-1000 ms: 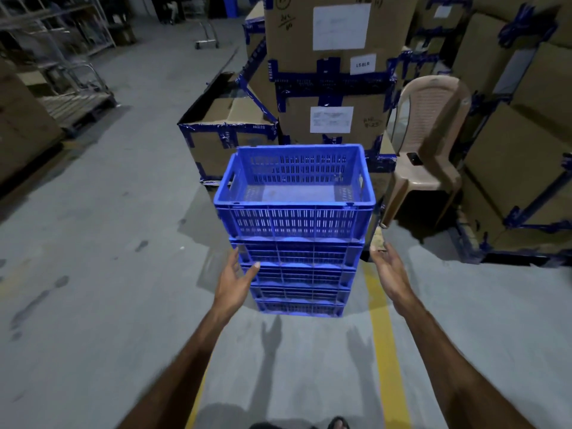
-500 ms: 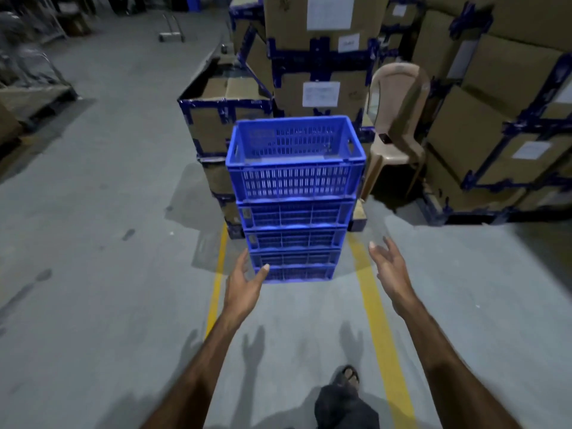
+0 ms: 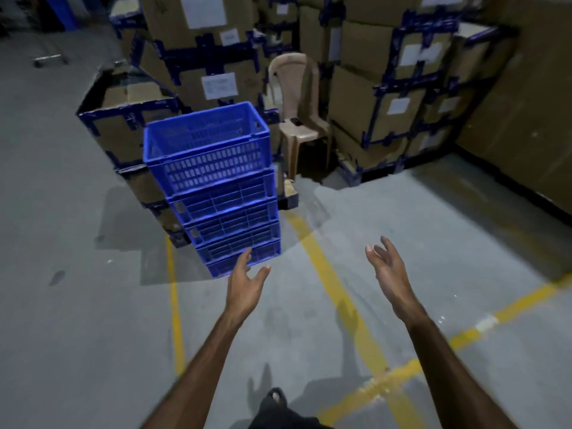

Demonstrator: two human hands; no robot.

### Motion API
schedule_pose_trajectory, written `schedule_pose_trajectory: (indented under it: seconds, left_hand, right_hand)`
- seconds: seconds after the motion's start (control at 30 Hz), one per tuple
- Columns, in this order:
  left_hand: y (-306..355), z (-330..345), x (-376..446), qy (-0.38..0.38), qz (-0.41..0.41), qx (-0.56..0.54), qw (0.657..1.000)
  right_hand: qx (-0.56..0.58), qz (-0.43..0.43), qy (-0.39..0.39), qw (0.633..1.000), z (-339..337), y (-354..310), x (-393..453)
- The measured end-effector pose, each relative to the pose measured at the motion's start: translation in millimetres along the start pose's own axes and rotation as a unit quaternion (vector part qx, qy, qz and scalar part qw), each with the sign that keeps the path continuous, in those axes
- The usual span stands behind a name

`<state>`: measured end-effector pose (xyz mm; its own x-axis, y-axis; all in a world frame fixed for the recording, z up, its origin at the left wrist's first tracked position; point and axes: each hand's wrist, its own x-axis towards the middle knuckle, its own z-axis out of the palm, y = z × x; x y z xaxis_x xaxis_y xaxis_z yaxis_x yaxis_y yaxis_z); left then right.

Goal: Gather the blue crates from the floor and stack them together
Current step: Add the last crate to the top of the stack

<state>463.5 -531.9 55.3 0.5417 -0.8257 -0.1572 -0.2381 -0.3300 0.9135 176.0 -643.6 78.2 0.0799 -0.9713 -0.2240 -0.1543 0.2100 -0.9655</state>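
While empty, both hands (image 3: 315,281) short of crates (image 3: 216,181).

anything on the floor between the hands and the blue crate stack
Nothing visible. Only bare floor with yellow lines lies between the left hand, the right hand and the crate stack; both hands are open and empty.

You stand on a grey concrete floor (image 3: 77,305) marked with yellow lines (image 3: 337,292), where a stack of blue crates (image 3: 216,193) rises upright. Just behind the stack sit taped cardboard boxes (image 3: 123,125) and, to its right, a beige plastic chair (image 3: 297,113). More boxes (image 3: 387,113) stand beyond the chair.
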Motion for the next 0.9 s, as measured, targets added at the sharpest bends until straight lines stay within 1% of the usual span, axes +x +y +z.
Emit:
schedule_pose_trajectory:
  seconds: [0.1,0.23,0.4,0.53,0.63,0.73,0.9]
  left_hand:
    - [13.0,55.2,-41.6,-0.045,0.023,0.020,0.998]
    - [25.9,148.4,-114.1,-0.133,0.042,0.040,0.989]
    - [47.5,279.7,-223.1,-0.254,0.071,0.050,0.963]
    - [69.7,372.9,-300.1,-0.356,0.122,0.075,0.923]
    - [90.6,429.8,-353.0,-0.420,0.155,0.089,0.889]
    - [105.2,481.7,-400.9,-0.476,0.187,0.107,0.853]
    - [115.7,565.2,-475.7,-0.556,0.216,0.138,0.791]
  right_hand:
    - [0.017,-0.004,0.042,0.999,-70.1,17.9,-42.1]
    - [0.030,0.010,0.121,0.992,-181.1,55.6,-117.0]
    - [0.040,0.052,0.242,0.968,-335.3,119.2,-226.4]
    - [0.053,0.084,0.359,0.928,-436.0,161.4,-312.1]
    - [0.083,0.102,0.440,0.888,-489.9,189.9,-370.3]
    - [0.114,0.119,0.507,0.846,-528.4,215.0,-421.9]
    - [0.139,0.153,0.588,0.783,-577.5,249.6,-497.0]
